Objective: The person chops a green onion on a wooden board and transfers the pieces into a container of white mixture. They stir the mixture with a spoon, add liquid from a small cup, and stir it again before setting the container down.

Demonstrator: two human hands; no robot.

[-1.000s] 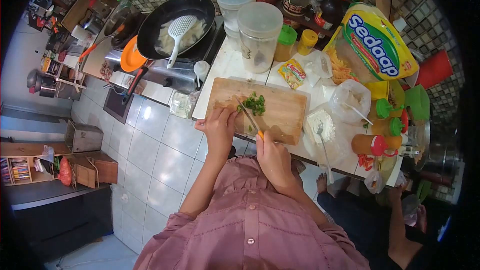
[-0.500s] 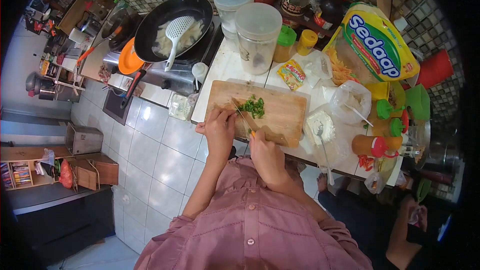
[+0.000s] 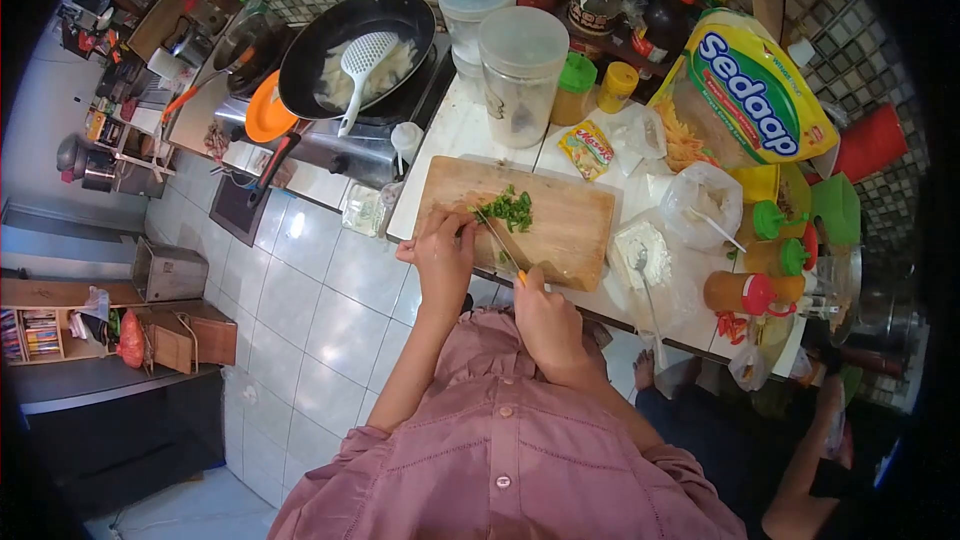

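Note:
A wooden cutting board (image 3: 570,215) lies at the edge of the white tiled counter. On it sits a small heap of chopped green leaves (image 3: 510,208). My right hand (image 3: 550,325) is wrapped round the orange handle of a knife (image 3: 500,242), whose blade slants across the board along the near side of the greens. Close to the blade's tip, my left hand (image 3: 442,252) rests on the board's left part with its fingertips drawn together. Whatever those fingers pinch is hidden.
Left of the board, a black frying pan (image 3: 300,70) with a white slotted spatula (image 3: 362,70) stands on the stove. Clear tubs (image 3: 522,75), a yellow Sedaap bag (image 3: 755,90), a bag of white powder (image 3: 645,250) and sauce bottles (image 3: 740,292) crowd the counter. Another person's arm (image 3: 800,500) shows lower right.
My right hand and the knife handle have shifted slightly right, and the blade lies at a changed angle beside the greens. My left hand stays almost in place. The view has tilted a little.

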